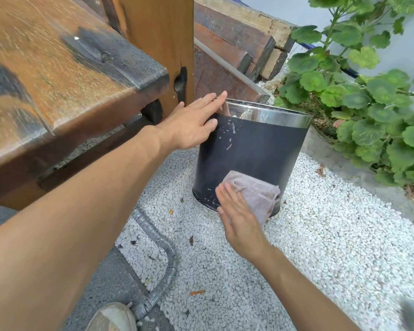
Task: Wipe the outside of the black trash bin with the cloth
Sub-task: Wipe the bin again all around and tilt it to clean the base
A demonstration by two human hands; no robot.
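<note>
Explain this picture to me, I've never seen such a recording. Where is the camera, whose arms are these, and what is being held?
There is no machine here. One camera sits on a person's head and looks forward and down, so the two bare arms are that person's own. The left hand lies with straight fingers on the upper side of the black bin, by its shiny rim. The right hand presses a pale cloth flat against the bin's lower wall. The bin stands on white gravel, beside a wooden table and a leafy plant. Pale splashes show on the bin's upper wall.
</note>
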